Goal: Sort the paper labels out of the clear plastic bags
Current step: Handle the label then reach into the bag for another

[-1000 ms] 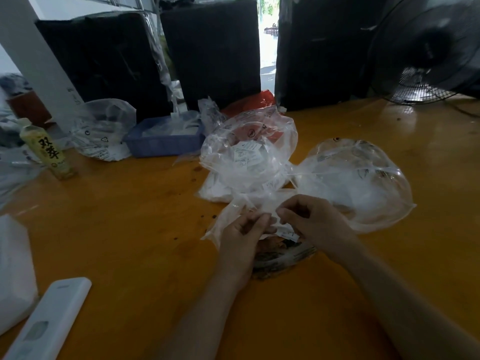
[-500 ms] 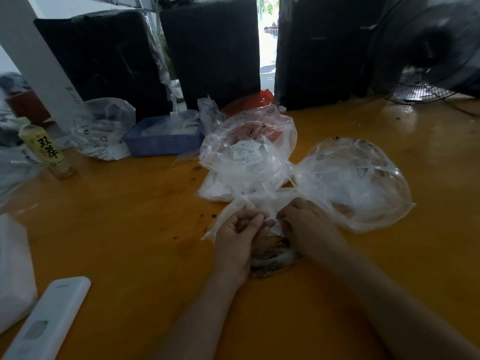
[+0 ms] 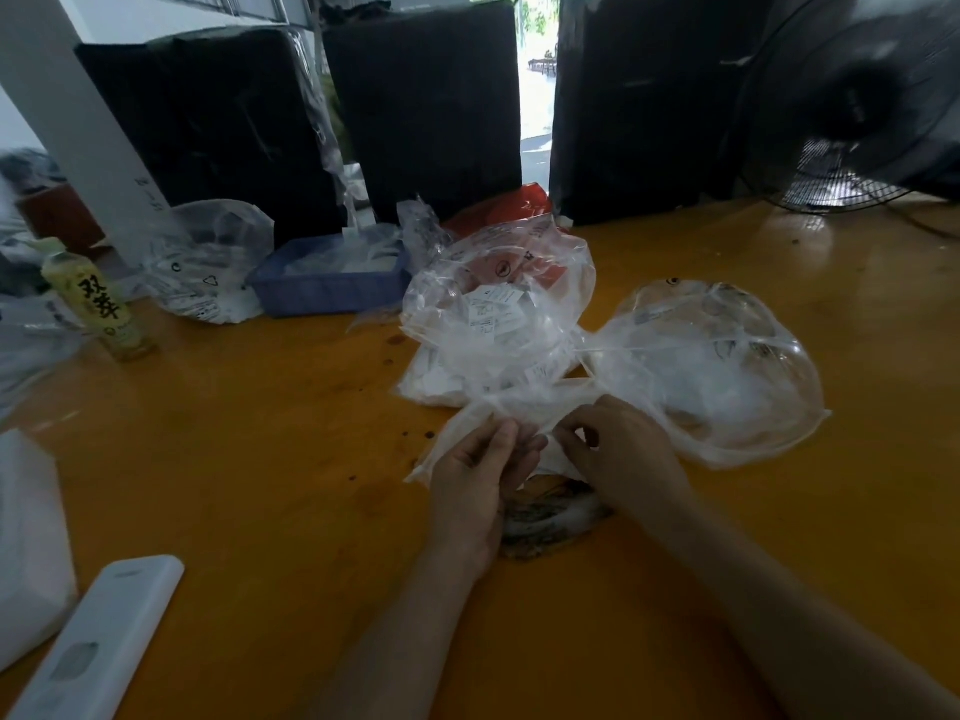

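Head view. At centre frame, low on the orange table, the left hand and right hand meet over a small clear bag lying flat; both hands have their fingers curled, fingertips together, pinching the film of this bag near its mouth. Whether a label is already caught between the fingertips cannot be told. A dark crumpled bag lies under the wrists, touching the table. Just above the hands sits a puffed bag with white paper labels visible inside; to its right, touching it, a second puffed bag. At upper left of centre stands a blue tray holding white slips, likely the sorted pile; a bottle stands at far left, a white remote lies at lower left, and a fan fills the upper right. The step in hand appears to be opening the small bag: it goes best if each hand pinches one layer only and draws the layers apart gently, so the thin film neither tears nor spills labels.
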`<state>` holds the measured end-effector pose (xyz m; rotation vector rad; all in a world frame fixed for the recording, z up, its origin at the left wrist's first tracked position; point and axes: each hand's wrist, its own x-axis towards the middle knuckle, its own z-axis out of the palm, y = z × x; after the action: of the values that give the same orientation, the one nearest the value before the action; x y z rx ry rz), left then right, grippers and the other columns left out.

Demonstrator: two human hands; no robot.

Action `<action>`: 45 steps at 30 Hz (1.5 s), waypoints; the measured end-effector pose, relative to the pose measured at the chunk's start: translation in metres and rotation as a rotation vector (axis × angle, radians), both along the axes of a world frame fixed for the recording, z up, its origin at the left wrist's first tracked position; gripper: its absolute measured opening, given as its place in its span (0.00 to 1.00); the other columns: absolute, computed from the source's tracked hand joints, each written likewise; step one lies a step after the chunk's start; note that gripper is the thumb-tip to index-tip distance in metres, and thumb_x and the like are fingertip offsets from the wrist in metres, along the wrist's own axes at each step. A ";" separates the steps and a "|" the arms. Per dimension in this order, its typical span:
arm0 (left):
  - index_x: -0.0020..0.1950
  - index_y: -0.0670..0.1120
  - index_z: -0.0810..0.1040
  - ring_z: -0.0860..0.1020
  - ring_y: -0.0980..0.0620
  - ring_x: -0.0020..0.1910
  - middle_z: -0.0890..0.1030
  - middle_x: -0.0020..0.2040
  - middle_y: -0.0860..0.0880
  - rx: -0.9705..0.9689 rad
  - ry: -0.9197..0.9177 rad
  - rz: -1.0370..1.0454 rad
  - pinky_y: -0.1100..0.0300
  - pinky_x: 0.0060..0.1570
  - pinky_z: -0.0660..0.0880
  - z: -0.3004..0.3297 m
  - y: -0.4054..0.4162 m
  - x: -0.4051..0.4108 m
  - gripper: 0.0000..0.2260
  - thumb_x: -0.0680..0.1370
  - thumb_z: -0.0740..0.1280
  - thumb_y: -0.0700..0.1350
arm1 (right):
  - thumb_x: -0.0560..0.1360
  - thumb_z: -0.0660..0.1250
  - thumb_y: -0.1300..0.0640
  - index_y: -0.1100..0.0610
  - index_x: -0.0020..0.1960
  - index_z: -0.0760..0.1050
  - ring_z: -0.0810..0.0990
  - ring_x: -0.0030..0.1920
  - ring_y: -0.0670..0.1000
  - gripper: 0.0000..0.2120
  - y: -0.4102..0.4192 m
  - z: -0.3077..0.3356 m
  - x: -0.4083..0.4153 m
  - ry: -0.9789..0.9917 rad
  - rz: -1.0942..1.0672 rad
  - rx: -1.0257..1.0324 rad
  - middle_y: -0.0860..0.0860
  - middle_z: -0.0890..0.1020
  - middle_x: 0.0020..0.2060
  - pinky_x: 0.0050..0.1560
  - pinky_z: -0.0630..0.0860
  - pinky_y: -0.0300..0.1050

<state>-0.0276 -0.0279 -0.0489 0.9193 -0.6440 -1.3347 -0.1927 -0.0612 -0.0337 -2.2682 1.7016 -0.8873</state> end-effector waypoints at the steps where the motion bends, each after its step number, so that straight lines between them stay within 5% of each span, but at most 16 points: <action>1: 0.52 0.42 0.88 0.87 0.43 0.54 0.88 0.53 0.40 -0.002 -0.007 -0.003 0.61 0.49 0.84 -0.001 0.000 0.000 0.09 0.76 0.72 0.44 | 0.81 0.68 0.47 0.47 0.51 0.83 0.77 0.36 0.42 0.06 0.001 0.003 -0.002 -0.094 -0.019 0.008 0.41 0.80 0.39 0.35 0.65 0.30; 5: 0.58 0.41 0.85 0.87 0.41 0.55 0.88 0.54 0.40 0.009 0.045 -0.018 0.60 0.50 0.84 0.000 -0.001 0.001 0.11 0.77 0.71 0.42 | 0.82 0.67 0.47 0.43 0.47 0.81 0.79 0.28 0.41 0.07 0.005 0.014 -0.012 -0.437 -0.005 0.052 0.36 0.82 0.31 0.27 0.71 0.33; 10: 0.65 0.35 0.80 0.87 0.38 0.53 0.87 0.54 0.36 0.013 0.070 -0.013 0.56 0.51 0.85 0.000 -0.002 0.001 0.21 0.75 0.73 0.43 | 0.78 0.73 0.52 0.49 0.48 0.83 0.84 0.36 0.40 0.01 0.007 0.018 -0.018 -0.705 0.016 0.166 0.40 0.86 0.36 0.34 0.75 0.29; 13: 0.64 0.32 0.80 0.88 0.39 0.52 0.87 0.54 0.37 0.011 0.068 -0.014 0.57 0.51 0.84 -0.001 -0.002 0.000 0.22 0.75 0.74 0.43 | 0.77 0.75 0.55 0.48 0.56 0.81 0.85 0.40 0.41 0.09 0.006 0.017 -0.020 -0.784 0.062 0.238 0.42 0.87 0.41 0.39 0.77 0.29; 23: 0.61 0.38 0.82 0.87 0.41 0.55 0.87 0.56 0.38 0.020 0.082 -0.059 0.57 0.53 0.85 0.002 -0.001 0.000 0.17 0.74 0.72 0.41 | 0.79 0.71 0.62 0.44 0.70 0.73 0.87 0.46 0.48 0.23 0.001 0.014 -0.022 -0.858 0.213 0.292 0.47 0.85 0.45 0.48 0.81 0.39; 31: 0.63 0.36 0.82 0.87 0.41 0.56 0.87 0.56 0.38 0.010 0.032 -0.085 0.57 0.55 0.84 0.002 0.001 0.001 0.20 0.74 0.73 0.44 | 0.78 0.72 0.61 0.55 0.57 0.77 0.88 0.50 0.53 0.09 0.003 0.015 -0.020 -0.935 0.219 0.340 0.50 0.87 0.48 0.57 0.82 0.56; 34: 0.61 0.39 0.83 0.87 0.42 0.56 0.87 0.56 0.39 0.007 0.007 -0.102 0.59 0.54 0.84 0.002 0.001 0.000 0.17 0.74 0.73 0.45 | 0.78 0.73 0.58 0.51 0.55 0.76 0.88 0.48 0.51 0.08 0.002 0.016 -0.019 -0.906 0.154 0.337 0.48 0.88 0.48 0.52 0.83 0.54; 37: 0.60 0.43 0.83 0.87 0.41 0.57 0.87 0.57 0.39 -0.002 -0.008 -0.115 0.60 0.54 0.83 0.001 0.002 0.000 0.16 0.74 0.74 0.45 | 0.80 0.71 0.52 0.49 0.51 0.79 0.87 0.47 0.48 0.02 0.004 0.015 -0.018 -0.871 0.154 0.299 0.46 0.88 0.46 0.44 0.80 0.41; 45: 0.56 0.47 0.88 0.86 0.41 0.58 0.87 0.58 0.40 -0.003 -0.057 -0.124 0.57 0.57 0.83 -0.001 0.002 0.000 0.12 0.75 0.75 0.47 | 0.80 0.70 0.50 0.52 0.53 0.82 0.86 0.50 0.47 0.06 0.004 0.012 -0.015 -0.865 0.177 0.267 0.47 0.87 0.46 0.55 0.82 0.49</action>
<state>-0.0272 -0.0255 -0.0497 0.9294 -0.7569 -1.4211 -0.2079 -0.0574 -0.0214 -1.4784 1.1161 -1.2504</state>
